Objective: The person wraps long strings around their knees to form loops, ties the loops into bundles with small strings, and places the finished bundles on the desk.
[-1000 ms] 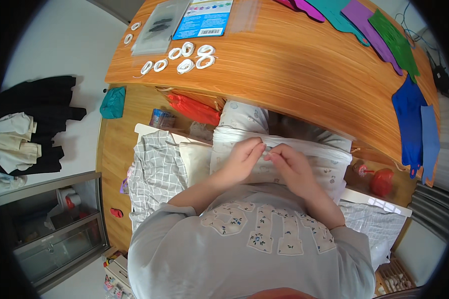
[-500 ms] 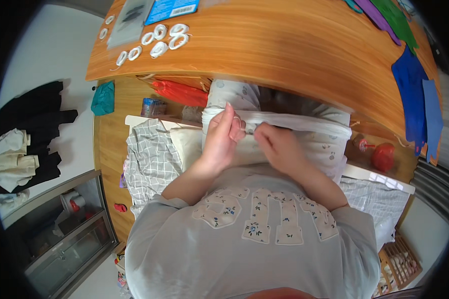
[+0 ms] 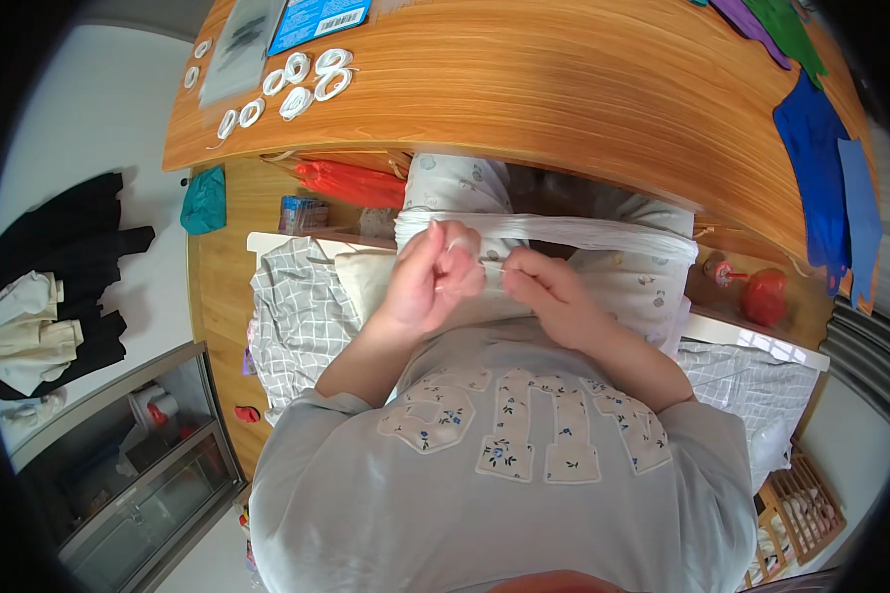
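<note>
We see both hands raised over the lap, near one another but apart. The left hand (image 3: 431, 282) has its thumb up and its fingers curled in, with white cord (image 3: 460, 241) showing across them. The right hand (image 3: 549, 287) is closed, thumb against forefinger, and seems to pinch the same cord, though we cannot tell exactly where. The cord is thin, white and soft, and little of it shows between the hands.

Just beyond, we see a white hank (image 3: 583, 231) of many strands stretched in a flat band across the thighs, over pale printed trousers (image 3: 462, 184).

On the far left of the surface (image 3: 564, 99) we count nine small white coils (image 3: 296, 103), mostly oval and some touching, near clear bags (image 3: 235, 59) and a blue card (image 3: 318, 18). At its right lie flat dark blue (image 3: 816, 178) and green pieces (image 3: 786, 40).
</note>
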The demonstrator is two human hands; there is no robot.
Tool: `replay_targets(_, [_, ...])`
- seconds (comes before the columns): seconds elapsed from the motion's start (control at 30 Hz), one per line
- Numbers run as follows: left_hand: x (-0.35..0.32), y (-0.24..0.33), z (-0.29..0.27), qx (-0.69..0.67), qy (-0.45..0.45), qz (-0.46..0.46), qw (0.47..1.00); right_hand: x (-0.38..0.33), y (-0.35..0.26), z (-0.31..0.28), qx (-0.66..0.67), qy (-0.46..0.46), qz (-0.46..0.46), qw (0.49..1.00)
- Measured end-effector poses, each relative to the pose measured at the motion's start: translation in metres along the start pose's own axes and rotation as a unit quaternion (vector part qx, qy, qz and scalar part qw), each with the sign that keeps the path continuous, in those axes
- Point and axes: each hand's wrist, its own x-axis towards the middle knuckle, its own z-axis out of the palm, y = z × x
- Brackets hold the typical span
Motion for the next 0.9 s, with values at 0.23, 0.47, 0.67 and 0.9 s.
replay_targets(0.23, [0.009,0.001,0.026,0.536,0.019,0.247,0.807,-0.003,-0.01,-0.001,0.024,-0.009,-0.028,0.999])
replay_targets(0.47, [0.005,0.006,0.023,0.532,-0.061,0.106,0.838,-0.009,-0.021,-0.006,0.021,0.0,-0.014,1.0])
replay_targets(0.67, [0.001,-0.015,0.025,0.079,-0.044,0.114,0.989,-0.016,-0.031,-0.008,-0.051,-0.003,-0.035,0.998])
replay_targets(0.9, [-0.006,-0.009,0.034,0.518,-0.045,0.173,0.836,-0.03,-0.022,-0.01,-0.067,-0.061,-0.039,0.995])
